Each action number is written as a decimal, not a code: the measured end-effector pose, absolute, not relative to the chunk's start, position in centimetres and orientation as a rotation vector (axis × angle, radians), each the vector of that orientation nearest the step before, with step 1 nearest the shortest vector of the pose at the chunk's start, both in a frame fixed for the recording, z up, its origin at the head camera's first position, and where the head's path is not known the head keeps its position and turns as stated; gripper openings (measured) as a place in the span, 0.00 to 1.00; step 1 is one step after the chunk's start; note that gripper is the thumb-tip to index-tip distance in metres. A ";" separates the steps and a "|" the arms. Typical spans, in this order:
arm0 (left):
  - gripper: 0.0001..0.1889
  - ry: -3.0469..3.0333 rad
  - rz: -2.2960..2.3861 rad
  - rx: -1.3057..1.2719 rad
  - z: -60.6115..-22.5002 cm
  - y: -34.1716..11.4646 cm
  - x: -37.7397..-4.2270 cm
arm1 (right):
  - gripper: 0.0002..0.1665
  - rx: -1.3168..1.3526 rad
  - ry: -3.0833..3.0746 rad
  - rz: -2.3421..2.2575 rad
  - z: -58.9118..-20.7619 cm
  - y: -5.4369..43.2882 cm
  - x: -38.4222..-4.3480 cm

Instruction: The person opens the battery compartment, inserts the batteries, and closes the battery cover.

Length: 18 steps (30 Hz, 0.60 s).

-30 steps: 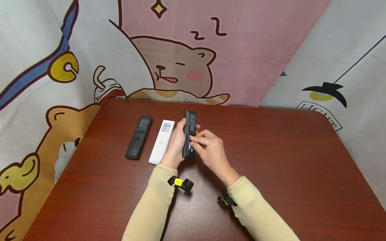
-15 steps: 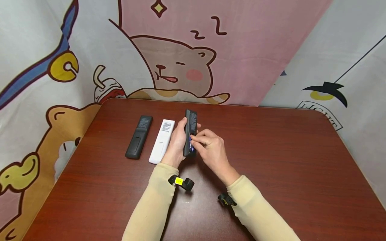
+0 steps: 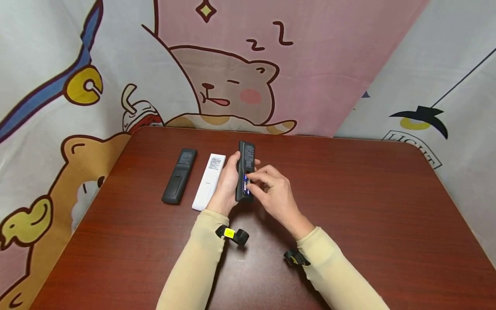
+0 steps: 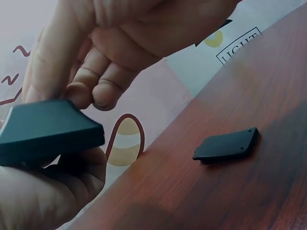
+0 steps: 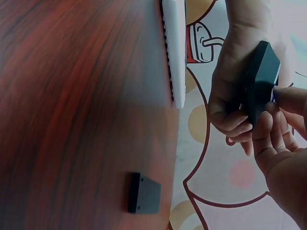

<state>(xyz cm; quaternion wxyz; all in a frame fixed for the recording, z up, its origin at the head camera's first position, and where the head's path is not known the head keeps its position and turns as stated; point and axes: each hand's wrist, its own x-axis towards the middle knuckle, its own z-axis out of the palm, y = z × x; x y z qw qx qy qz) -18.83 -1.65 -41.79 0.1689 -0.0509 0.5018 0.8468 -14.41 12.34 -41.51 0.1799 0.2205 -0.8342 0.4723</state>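
Observation:
My left hand (image 3: pixel 224 187) grips a black remote control (image 3: pixel 245 157) raised over the table, its back turned up. The battery compartment is uncovered, and blue batteries (image 3: pixel 246 186) show in it. At the compartment, the thumb and index finger of my right hand (image 3: pixel 276 191) pinch a battery, partly hidden by the fingertips. In the left wrist view the remote (image 4: pixel 48 129) appears end-on below the right hand. A sliver of blue (image 5: pixel 273 96) shows by the right thumb in the right wrist view. A small black piece, like a battery cover (image 4: pixel 225 144), lies on the table.
Left of my hands, a white remote (image 3: pixel 209 181) and another black remote (image 3: pixel 179 176) lie back up on the brown table (image 3: pixel 368 206). Behind the table's far edge hangs a printed cloth (image 3: pixel 317 64). The black piece (image 5: pixel 145 194) is hidden in the head view.
The right thumb and index fingertips have spread slightly apart at the compartment, and more of the blue batteries shows. The left hand and the remote have barely moved.

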 end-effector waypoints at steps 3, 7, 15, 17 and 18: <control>0.33 1.428 2.414 -0.133 -41.9 -1.7 -18.8 | 0.10 0.631 -2.367 1.333 -41.6 12.6 -14.3; 0.31 1.429 2.429 -0.118 -41.9 -1.7 -18.9 | 0.09 0.635 -2.377 1.331 -41.7 13.0 -14.3; 0.31 1.430 2.436 -0.100 -42.0 -1.8 -19.0 | 0.07 0.598 -2.376 1.323 -42.0 14.0 -14.5; 0.31 1.438 2.431 -0.099 -41.9 -1.9 -19.0 | 0.06 0.586 -2.388 1.309 -42.0 14.2 -14.5; 0.31 1.439 2.430 -0.099 -41.9 -1.9 -19.0 | 0.06 0.580 -2.395 1.303 -42.0 14.4 -14.5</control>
